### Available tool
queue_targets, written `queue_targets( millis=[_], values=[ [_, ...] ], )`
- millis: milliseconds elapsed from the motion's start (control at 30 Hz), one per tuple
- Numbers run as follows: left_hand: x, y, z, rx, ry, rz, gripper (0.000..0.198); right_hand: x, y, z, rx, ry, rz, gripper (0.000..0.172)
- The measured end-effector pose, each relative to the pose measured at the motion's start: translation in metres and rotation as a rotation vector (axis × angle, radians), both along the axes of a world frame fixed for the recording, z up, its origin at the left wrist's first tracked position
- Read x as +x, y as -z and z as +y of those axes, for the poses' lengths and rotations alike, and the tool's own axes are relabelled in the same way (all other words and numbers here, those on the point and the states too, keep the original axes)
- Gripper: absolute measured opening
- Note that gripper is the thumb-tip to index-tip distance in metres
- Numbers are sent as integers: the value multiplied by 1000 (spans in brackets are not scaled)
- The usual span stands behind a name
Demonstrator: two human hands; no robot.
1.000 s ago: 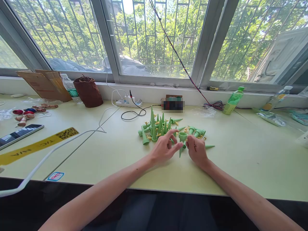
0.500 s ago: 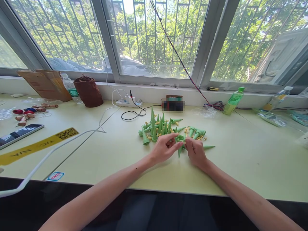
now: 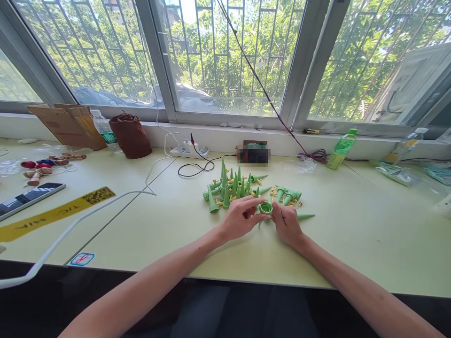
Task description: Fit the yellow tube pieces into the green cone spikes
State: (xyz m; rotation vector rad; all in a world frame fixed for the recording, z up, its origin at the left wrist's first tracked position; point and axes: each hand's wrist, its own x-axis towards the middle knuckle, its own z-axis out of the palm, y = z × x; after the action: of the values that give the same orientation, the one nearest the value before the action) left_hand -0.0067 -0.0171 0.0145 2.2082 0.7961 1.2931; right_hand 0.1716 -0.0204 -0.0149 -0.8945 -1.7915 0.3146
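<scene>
A green plastic plant-watering spike (image 3: 266,208) is held between my hands, above the near side of the pile. Its round threaded mouth is turned up and towards me, and most of its pointed end is hidden behind my hands. The thumb and fingers of my left hand (image 3: 243,217) are closed on the left of the collar. My right hand (image 3: 287,223) pinches at the collar's right side; its fingertips cover whatever small part is there. Just beyond lie several more green spikes (image 3: 225,199), some upright, and others (image 3: 291,195) on their sides among small yellow valves (image 3: 300,203).
At the back stand a power strip (image 3: 188,150), a brown bag (image 3: 130,134) and a green drink bottle (image 3: 341,149). Left lie a phone (image 3: 30,201), wooden kendama toys (image 3: 44,166) and a white cable (image 3: 88,217) with a yellow tag. The table's edge (image 3: 253,281) is nearest me.
The spike in my hands has tilted, so its mouth faces more towards me and less of its point shows. My hands have stayed nearly in place, still closed on it.
</scene>
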Motion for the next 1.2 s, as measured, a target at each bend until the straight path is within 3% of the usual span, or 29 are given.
queue_targets(
  millis=[400,533,733,867,1000,1200],
  values=[
    [-5,6,2,157,15,149,42,0,-3,1,93,74,-32,48],
    [-3,6,0,137,4,163,42,-1,-5,1,130,122,-46,48],
    [2,1,-6,-61,-48,96,45,-1,-8,0,181,154,-37,46],
    [3,-1,-8,-210,-52,4,36,1,-7,0,181,179,0,44],
    [3,-5,-9,-329,14,-6,37,2,-5,0,200,174,9,42],
    [4,-15,-11,-638,169,-26,48,2,-6,-2,222,143,-6,41]
  ],
)
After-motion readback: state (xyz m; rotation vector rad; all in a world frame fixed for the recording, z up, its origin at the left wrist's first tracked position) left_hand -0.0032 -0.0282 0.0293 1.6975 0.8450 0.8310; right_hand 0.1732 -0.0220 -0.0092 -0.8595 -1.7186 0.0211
